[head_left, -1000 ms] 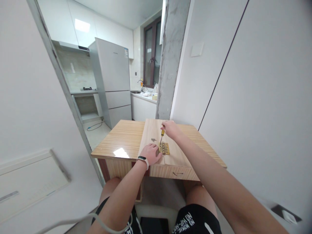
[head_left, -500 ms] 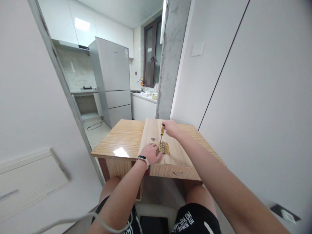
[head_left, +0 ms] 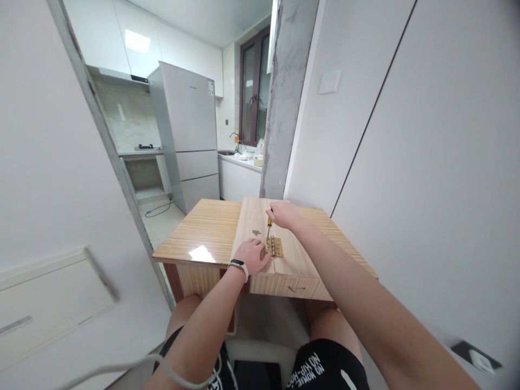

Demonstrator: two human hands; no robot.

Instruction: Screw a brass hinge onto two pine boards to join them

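In the head view my right hand [head_left: 285, 214] is closed round the yellow-and-black handle of a screwdriver [head_left: 270, 222]. Its shaft points down, tip at the left leaf of a brass-coloured hinge [head_left: 274, 247]. The hinge lies unfolded across the seam between two pale wooden boards [head_left: 254, 216]. My left hand [head_left: 250, 255] rests on the left board, fingers stretched out and thumb apart, next to the hinge's left edge. Dark screws [head_left: 256, 232] lie in a small pile on that board, beyond my left fingers. The exact contact of the screwdriver tip is too small to make out.
The boards lie on a glossy wood-grain desk [head_left: 195, 230] with a drawer [head_left: 284, 286] at its front edge. Behind it stand a grey fridge [head_left: 190, 114] and a kitchen counter. White walls close in on both sides. A pale cable [head_left: 134, 362] crosses near my left forearm.
My right hand's fingers have shifted round the top of the screwdriver handle, now covering more of it. My left hand and the hinge have stayed in place.
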